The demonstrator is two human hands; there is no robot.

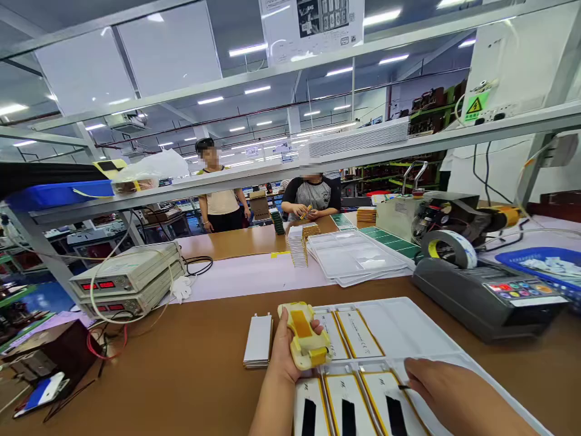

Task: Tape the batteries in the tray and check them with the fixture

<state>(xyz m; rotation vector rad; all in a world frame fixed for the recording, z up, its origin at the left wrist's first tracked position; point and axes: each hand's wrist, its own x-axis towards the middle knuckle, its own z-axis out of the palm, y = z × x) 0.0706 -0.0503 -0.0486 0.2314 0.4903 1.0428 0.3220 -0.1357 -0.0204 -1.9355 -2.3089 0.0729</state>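
yellow fixture (298, 346) clasped in left hand (285, 352), long axis pointing away, far end slightly left, right hand (438, 387) pinching black strip (403, 387)

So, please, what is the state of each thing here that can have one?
Yellow block: held in left hand.
Tray: partly filled.
Three front cells: each bears a black strip.
Right hand: over tray, dark strip at fingertips.
Back trays: stacked.
Meters: stacked, red displays lit.
Ceiling lights: on.
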